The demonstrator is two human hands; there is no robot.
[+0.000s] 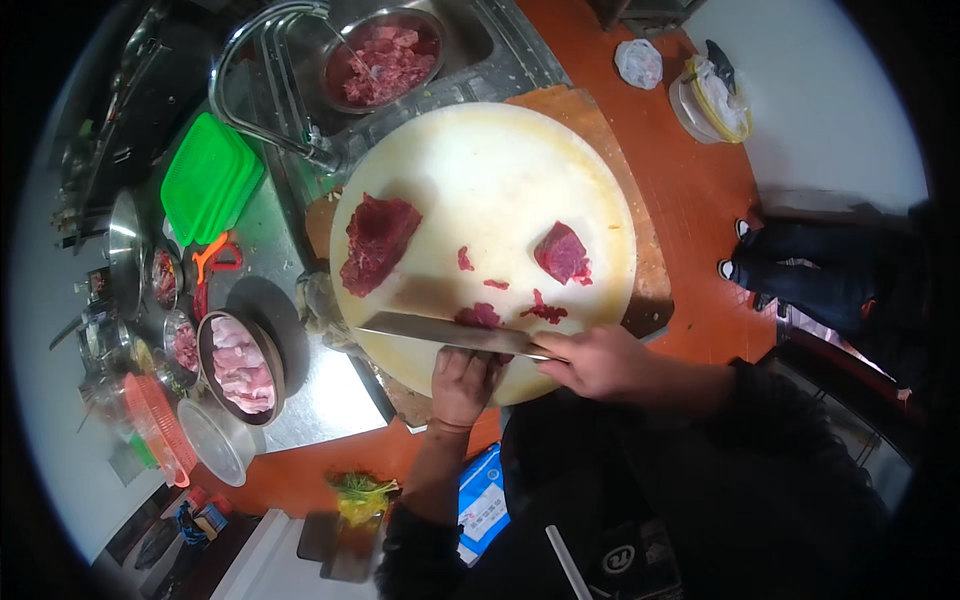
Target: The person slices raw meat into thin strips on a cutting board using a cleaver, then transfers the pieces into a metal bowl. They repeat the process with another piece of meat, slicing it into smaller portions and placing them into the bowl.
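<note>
My right hand (605, 362) is wrapped round the handle of a broad kitchen knife (425, 329). The blade points left, low over a round white cutting board (500, 170). Against the near side of the blade, my left hand (465, 385) rests with curled fingers on a piece of red meat, mostly hidden by hand and knife. Part of red meat (479, 314) shows just beyond the blade. A large chunk of red meat (378, 245) lies at the board's left, a smaller chunk (563, 254) at its right. Small meat scraps (545, 308) lie between them and the knife.
Beyond the board, a metal bowl of cut meat (385, 62) stands in the sink under a curved faucet (218, 80). Left are green baskets (208, 175), orange-handled scissors (212, 258) and a bowl of pale meat (240, 365). A person in dark trousers (820, 265) stands at right, near a bucket (700, 105).
</note>
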